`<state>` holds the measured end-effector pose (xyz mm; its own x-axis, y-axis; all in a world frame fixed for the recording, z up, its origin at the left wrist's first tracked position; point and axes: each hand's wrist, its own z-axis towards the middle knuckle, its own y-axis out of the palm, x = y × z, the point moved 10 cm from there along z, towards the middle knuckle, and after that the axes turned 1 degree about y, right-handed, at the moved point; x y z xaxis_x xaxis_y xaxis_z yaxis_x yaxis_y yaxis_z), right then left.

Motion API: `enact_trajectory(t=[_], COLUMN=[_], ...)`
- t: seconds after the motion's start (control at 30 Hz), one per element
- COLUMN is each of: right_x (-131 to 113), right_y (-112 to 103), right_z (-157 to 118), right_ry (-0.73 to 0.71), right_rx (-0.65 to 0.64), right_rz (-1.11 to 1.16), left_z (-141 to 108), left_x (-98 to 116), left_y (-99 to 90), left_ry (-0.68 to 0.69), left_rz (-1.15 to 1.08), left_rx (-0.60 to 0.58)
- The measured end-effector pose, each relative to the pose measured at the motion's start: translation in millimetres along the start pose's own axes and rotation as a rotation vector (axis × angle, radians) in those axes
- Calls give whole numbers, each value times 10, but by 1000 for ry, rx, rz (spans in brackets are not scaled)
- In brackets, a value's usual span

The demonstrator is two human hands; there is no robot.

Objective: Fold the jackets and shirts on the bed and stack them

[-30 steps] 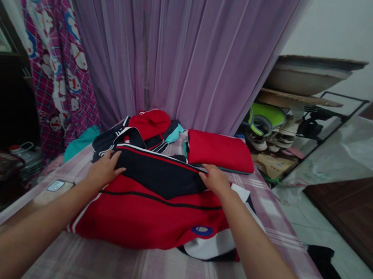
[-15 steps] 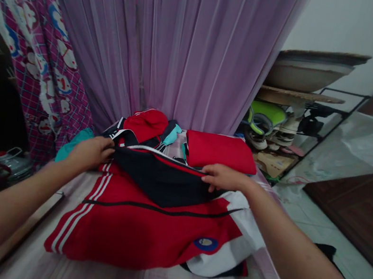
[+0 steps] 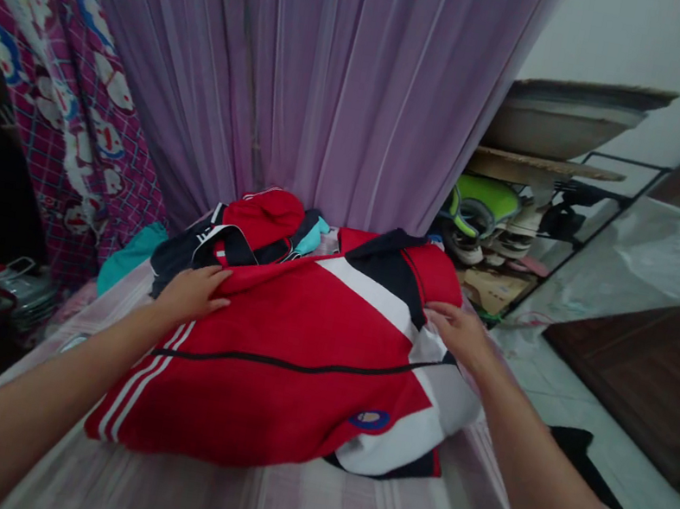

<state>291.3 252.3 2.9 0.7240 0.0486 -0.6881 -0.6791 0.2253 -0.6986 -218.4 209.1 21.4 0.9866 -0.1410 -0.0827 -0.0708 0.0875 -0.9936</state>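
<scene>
A red jacket (image 3: 259,416) with white and dark panels, white stripes and a round blue badge lies spread out on a pale striped cloth surface (image 3: 191,500). My left hand (image 3: 196,295) is at its upper left edge, fingers closed on the red fabric. At the upper right, my right hand (image 3: 455,327) pinches the jacket beside its white and navy panels. The jacket's dark collar part rests over a folded red garment (image 3: 445,273) behind it.
A heap of red and navy clothes (image 3: 267,220) lies at the back left, a teal cloth (image 3: 132,257) beside it. Purple curtains (image 3: 368,93) hang behind. A shoe rack (image 3: 599,239) stands at the right, a plastic bottle (image 3: 27,291) at the left.
The jacket's far half, earlier lifted with its navy inside showing, now lies laid back with its red front showing. My right hand has moved right, my left slightly right and down.
</scene>
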Motion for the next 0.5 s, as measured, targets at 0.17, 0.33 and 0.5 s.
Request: enact_trajectory(t=[0.17, 0.33, 0.5], right_x=[467, 649, 348], right_y=[-498, -396, -186], right_z=[-735, -1325, -1506], right_ry=[109, 239, 141], right_rx=[136, -110, -275], right_rz=[-171, -24, 193], left_z=[-534, -993, -1540], left_x=[-501, -254, 501], left_y=[263, 246, 505], left_ry=[-191, -36, 303], left_rz=[-120, -356, -405], left_rx=[69, 172, -166])
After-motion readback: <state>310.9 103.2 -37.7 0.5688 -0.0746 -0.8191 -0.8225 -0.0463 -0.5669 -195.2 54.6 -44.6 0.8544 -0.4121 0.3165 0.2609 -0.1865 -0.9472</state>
